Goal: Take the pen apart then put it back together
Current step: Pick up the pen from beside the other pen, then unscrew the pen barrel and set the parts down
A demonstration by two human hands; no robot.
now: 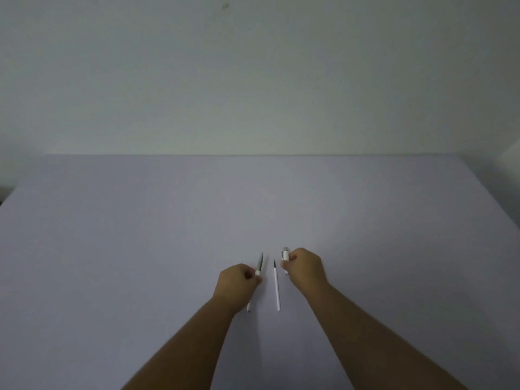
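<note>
The pen lies in three parts on the pale lilac table (140, 235). A thin white refill (277, 288) with a dark tip rests alone on the table between my hands, pointing away from me. My left hand (236, 285) is closed around the front barrel (259, 266), whose grey tapered tip sticks out past my fingers; its white rear end shows below my wrist. My right hand (305, 268) grips the white rear barrel (285, 254), with its grey end cap showing above my fingers. Both held parts sit low, at the table surface.
A plain pale wall (253, 80) rises behind the table's far edge. The table's left corner falls away near the frame's left side. Nothing else lies on the tabletop.
</note>
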